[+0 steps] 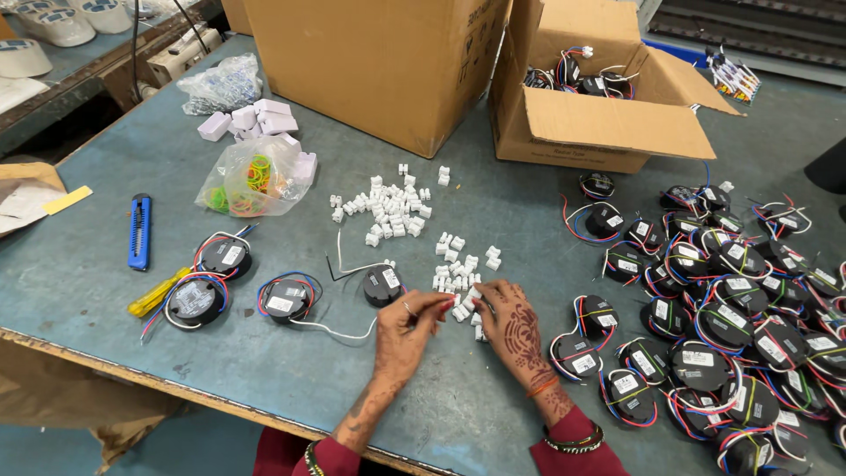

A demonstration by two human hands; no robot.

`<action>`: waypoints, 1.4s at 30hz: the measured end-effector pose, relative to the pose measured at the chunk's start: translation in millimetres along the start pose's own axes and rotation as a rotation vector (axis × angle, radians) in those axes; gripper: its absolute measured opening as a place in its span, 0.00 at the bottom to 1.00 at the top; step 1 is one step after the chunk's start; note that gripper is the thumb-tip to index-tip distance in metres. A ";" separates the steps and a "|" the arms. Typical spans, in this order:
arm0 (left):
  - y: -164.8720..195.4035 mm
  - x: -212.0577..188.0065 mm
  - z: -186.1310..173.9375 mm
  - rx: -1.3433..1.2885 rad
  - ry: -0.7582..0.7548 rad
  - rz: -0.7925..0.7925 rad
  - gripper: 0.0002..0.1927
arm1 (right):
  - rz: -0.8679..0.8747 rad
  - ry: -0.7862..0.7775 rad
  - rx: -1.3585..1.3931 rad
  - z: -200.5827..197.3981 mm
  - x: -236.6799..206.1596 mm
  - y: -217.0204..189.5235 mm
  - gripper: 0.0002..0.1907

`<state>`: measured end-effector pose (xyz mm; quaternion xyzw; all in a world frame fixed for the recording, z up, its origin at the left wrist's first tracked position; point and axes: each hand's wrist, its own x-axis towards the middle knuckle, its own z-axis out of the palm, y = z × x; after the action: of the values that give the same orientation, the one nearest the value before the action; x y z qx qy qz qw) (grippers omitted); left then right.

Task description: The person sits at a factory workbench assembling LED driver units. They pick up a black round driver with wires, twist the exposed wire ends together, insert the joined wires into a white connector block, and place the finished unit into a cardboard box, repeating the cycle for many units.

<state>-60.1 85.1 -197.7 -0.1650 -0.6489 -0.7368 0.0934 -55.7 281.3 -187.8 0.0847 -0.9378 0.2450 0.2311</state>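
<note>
The left hand (407, 328) pinches a red wire (438, 306); the right hand (509, 324) (fingers curled) touches small white plugs (460, 282).

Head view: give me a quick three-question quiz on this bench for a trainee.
1. True or false: both hands, the left hand and the right hand, are at the small white connectors.
2. Which lies nearest the table's left edge? A) blue utility knife B) open cardboard box C) bag of coloured bands
3. On which side of the hands is the big heap of black round modules?

Key: 1 true; 2 A; 3 the person's right.
</note>
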 end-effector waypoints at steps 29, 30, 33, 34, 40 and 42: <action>-1.7 -15.7 9.6 0.211 -0.093 -0.061 0.16 | 0.326 -0.187 1.010 11.0 -9.2 8.7 0.06; -0.5 -15.5 9.7 0.239 -0.102 -0.037 0.18 | 0.325 -0.176 1.061 10.1 -9.0 10.0 0.06; 0.9 -15.2 9.2 0.305 -0.110 0.005 0.21 | 0.318 -0.162 1.149 8.8 -8.3 10.5 0.07; 0.9 -15.2 8.8 0.315 -0.103 0.000 0.22 | 0.316 -0.167 1.134 8.8 -8.5 10.0 0.07; 0.7 -15.6 8.8 0.319 -0.063 0.026 0.22 | 0.336 -0.155 1.094 10.7 -9.7 11.0 0.05; 1.4 -14.5 9.0 0.303 -0.035 0.033 0.20 | 0.338 -0.166 1.082 11.3 -9.4 12.6 0.05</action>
<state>-45.1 92.7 -200.8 -0.1723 -0.7514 -0.6259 0.1181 -55.3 287.1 -206.3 0.0587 -0.6943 0.7163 0.0382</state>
